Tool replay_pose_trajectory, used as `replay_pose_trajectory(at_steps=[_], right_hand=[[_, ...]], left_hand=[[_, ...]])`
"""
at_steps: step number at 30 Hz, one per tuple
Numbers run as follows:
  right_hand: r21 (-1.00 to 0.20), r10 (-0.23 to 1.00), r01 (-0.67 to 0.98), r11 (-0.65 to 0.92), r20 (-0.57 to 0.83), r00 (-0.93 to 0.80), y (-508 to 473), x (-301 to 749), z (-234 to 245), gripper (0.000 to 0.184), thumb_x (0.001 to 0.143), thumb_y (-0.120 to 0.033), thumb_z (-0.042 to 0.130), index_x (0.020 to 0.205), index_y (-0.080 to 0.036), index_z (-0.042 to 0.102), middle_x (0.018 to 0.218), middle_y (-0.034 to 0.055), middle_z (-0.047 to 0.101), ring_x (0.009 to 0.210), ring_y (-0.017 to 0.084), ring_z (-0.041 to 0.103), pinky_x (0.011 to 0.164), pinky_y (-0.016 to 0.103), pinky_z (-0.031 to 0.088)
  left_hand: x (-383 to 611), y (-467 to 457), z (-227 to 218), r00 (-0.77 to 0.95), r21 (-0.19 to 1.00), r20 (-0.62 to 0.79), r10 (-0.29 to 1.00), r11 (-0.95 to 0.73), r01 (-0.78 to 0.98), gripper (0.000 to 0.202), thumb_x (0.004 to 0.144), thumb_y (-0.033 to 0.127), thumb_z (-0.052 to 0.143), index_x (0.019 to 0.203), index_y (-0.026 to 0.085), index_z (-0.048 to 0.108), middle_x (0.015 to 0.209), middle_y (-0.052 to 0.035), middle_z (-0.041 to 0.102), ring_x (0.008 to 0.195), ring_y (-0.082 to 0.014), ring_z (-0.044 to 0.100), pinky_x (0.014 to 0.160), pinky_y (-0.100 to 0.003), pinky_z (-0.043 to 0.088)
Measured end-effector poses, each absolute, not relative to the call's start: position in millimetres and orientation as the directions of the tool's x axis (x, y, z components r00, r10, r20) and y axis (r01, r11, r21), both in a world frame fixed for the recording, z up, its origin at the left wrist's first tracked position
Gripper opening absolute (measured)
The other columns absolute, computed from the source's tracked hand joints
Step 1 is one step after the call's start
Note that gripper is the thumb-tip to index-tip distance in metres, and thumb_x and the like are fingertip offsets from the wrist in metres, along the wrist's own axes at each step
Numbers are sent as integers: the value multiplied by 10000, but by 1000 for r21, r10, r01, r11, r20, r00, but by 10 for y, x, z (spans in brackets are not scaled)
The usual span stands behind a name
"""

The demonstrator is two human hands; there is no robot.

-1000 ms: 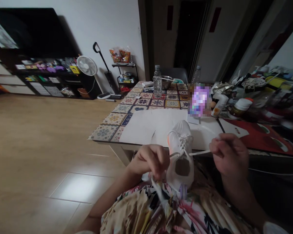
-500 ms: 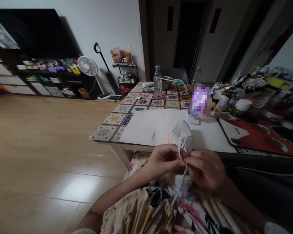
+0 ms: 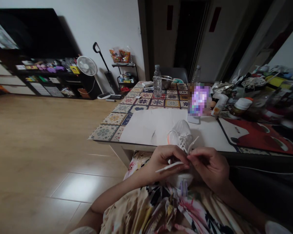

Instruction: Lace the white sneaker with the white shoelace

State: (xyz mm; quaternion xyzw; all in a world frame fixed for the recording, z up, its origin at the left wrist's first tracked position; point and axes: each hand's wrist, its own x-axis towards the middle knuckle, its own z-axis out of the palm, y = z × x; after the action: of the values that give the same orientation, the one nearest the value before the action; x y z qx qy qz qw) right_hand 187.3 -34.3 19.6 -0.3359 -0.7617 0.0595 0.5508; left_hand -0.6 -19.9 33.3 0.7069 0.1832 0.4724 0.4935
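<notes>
A white shoe (image 3: 182, 128) points toe-away from me, its toe by the table's front edge and its heel over my lap. Thumb and fingers of my left hand (image 3: 167, 159) pinch a white shoelace (image 3: 169, 167) above the shoe's opening. One length of it lies across that thumb and sticks out to the left. My right hand (image 3: 211, 165) pinches the lace too, its fingertips meeting those of the left. Another lace length (image 3: 194, 143) rises above the right fingertips. Both hands partly hide the shoe's opening.
On the table, a white sheet (image 3: 146, 126) covers part of the tile-patterned cloth (image 3: 112, 118). A blurred-out phone (image 3: 199, 100) stands beyond the shoe. Behind it are a water bottle (image 3: 157, 83) and a metal bowl (image 3: 166, 85). Jars and clutter crowd the right side.
The lace length that hung down over the shoe's heel now lies leftward across my left thumb. A lace length now sticks up right of the shoe. My fingertips have shifted slightly right.
</notes>
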Motion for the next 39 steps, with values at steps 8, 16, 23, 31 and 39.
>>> replay_pose_trajectory(at_steps=[8,16,23,31,39], right_hand=[[-325,455,354,877,799,-394,-265,1828,364,148,851,-107,512,925,-208,591,837,41,665,777,171,645,702,286,549],[-166,361,427,889,828,-430,-221,1873,249,171,895,-148,567,1032,-250,576,857,22,694,718,162,639,652,288,497],[-409,461,226,884,841,-281,-200,1899,240,95,925,-200,572,953,-261,640,940,40,644,887,193,628,774,336,512],[-761,762,-311,569,630,-149,185,2339,288,401,952,-502,456,659,-249,354,447,-85,291,380,136,392,534,321,492],[-875,632,-180,449,454,-628,303,2663,187,494,909,-567,522,579,-221,399,465,-70,323,393,101,308,411,242,306]], left_hand=[[36,-245,341,271,882,453,850,-383,-274,171,744,252,794,710,141,668,720,-34,647,676,-119,577,641,-215,461],[48,-221,321,347,931,284,894,-169,-325,175,749,263,791,744,127,680,691,-25,662,642,-110,584,625,-207,467],[44,-74,207,302,946,242,922,-155,-286,312,675,389,837,672,126,670,648,-14,655,602,-114,554,602,-224,434],[-155,246,164,251,577,211,945,87,-812,335,709,240,832,799,177,515,564,90,537,523,-51,533,626,-157,487],[-418,389,-30,512,859,237,826,68,-507,384,780,456,741,761,202,453,413,117,291,360,-55,197,402,-148,237]])
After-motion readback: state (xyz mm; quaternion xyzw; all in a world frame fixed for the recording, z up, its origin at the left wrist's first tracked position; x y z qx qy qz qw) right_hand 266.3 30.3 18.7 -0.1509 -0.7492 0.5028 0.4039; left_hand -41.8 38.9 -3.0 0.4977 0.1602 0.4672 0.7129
